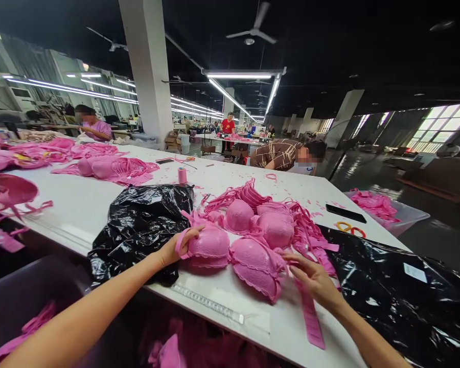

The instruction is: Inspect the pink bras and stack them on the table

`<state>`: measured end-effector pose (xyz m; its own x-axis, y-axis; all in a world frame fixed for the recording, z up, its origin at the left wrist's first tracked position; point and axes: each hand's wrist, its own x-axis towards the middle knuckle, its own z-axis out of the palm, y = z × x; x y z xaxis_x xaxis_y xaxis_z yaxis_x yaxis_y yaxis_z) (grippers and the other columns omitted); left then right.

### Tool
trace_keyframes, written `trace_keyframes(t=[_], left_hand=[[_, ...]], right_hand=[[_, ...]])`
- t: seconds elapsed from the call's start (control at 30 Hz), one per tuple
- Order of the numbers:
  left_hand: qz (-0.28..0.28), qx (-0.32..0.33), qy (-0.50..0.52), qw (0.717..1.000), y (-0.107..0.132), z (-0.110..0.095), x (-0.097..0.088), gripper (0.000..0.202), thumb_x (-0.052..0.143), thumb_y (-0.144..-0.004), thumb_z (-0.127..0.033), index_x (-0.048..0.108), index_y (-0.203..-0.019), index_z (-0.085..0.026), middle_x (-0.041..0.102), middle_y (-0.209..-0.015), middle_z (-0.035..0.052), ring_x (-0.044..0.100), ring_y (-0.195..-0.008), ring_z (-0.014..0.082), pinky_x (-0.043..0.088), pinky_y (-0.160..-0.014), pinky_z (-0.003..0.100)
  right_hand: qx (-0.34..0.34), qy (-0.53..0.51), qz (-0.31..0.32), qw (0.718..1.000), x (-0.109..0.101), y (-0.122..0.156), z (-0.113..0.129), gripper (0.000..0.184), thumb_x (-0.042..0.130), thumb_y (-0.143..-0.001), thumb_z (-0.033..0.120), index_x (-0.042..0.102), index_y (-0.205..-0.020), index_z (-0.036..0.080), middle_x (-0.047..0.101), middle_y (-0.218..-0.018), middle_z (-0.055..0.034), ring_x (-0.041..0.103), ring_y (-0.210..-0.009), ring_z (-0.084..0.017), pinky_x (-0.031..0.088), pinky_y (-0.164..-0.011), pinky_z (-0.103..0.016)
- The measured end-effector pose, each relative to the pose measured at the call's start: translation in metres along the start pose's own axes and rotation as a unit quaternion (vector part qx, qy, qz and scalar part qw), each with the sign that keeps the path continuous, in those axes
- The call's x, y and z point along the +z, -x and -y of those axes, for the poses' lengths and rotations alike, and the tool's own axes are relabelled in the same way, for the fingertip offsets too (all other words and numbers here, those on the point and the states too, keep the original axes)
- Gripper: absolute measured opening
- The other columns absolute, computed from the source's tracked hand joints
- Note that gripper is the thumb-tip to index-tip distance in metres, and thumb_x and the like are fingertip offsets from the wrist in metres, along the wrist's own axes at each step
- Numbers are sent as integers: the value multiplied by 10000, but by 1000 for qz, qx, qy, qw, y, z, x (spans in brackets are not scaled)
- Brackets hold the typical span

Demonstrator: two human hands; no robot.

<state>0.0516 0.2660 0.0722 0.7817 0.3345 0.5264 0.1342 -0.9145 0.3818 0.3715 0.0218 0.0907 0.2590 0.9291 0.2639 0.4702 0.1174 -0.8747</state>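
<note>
A pink bra (209,243) with lace-edged cups lies at the near edge of the white table, its cups facing up and layered over another lace edge. My left hand (180,246) is closed on the bra's left side, with a pink strap looped around the fingers. At the other end, my right hand (316,281) has bent fingers pinching the bra's right side. A pink band (310,317) hangs down beside that hand onto the table. Just behind, more pink bras (274,225) are piled with their straps bunched up.
Black plastic bags (145,220) flank the work, with another at right. A ruler (207,301) lies along the table edge. Farther back are a thread spool (182,175), a phone (345,213) and scissors (350,229). A co-worker (287,155) bends at the far edge.
</note>
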Motion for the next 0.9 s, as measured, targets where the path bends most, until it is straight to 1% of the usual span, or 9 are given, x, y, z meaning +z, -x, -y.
trace_keyframes(t=[0.1,0.23,0.33,0.43,0.47,0.53,0.63,0.77,0.9], left_hand=[[25,15,5,1000,-8,2,0,154,476,-813,-134,498,-964,-155,506,-1325,204,518,-1197,225,437,-969,365],[60,13,8,998,-5,-5,-8,238,431,-812,-78,538,-1013,-151,521,-1321,169,515,-1200,201,443,-970,353],[64,-30,-9,997,15,-15,-27,318,427,-812,-68,570,-1081,-159,548,-1297,122,488,-1221,199,402,-1018,387],[3,-63,-81,995,52,-41,-45,269,430,-835,-94,627,-1007,-155,641,-1123,103,560,-1120,205,440,-983,385],[-27,-66,-102,992,66,-54,-46,250,440,-840,-102,635,-988,-155,661,-1047,101,597,-1046,199,475,-934,362],[-58,-60,-107,991,94,-85,-35,242,460,-836,-94,629,-996,-163,672,-913,89,631,-895,176,520,-814,308],[75,-18,-58,995,129,-127,3,287,475,-820,-98,599,-1069,-170,666,-1019,112,605,-992,213,496,-873,354],[256,-10,-57,965,152,-155,46,238,514,-826,-186,604,-1044,-154,652,-1065,139,510,-1147,312,320,-1036,531],[261,-14,-47,964,166,-163,46,240,415,-858,-87,598,-971,-193,654,-874,68,573,-955,207,244,-1079,486]], right_hand=[[17,32,-12,999,9,-7,11,412,624,-746,331,620,-1136,200,681,-1075,-86,637,-905,-227,507,-800,-371],[-7,125,-18,992,21,-3,9,260,581,-757,301,700,-965,200,715,-943,-73,643,-866,-243,497,-805,-391],[-48,172,-84,980,17,25,12,254,562,-760,343,712,-928,223,683,-1007,-79,613,-970,-271,463,-887,-427],[-68,212,-168,960,16,70,28,284,614,-743,332,695,-1009,282,616,-1151,-62,570,-1058,-280,399,-981,-424],[-67,203,-154,965,21,86,33,269,626,-742,301,700,-1001,306,641,-1104,-52,606,-985,-262,427,-953,-393],[-56,139,-10,989,44,113,36,248,606,-765,231,717,-970,319,696,-986,-41,655,-874,-234,508,-832,-317],[-43,111,234,965,100,130,24,314,494,-819,158,709,-1015,275,712,-986,-62,666,-882,-232,535,-770,-306],[35,197,302,932,154,123,-2,365,448,-828,141,639,-1138,161,672,-1090,-144,633,-993,-280,484,-869,-397],[27,201,376,904,157,129,-9,339,568,-780,201,637,-1112,199,655,-1130,-103,599,-1045,-266,440,-911,-368]])
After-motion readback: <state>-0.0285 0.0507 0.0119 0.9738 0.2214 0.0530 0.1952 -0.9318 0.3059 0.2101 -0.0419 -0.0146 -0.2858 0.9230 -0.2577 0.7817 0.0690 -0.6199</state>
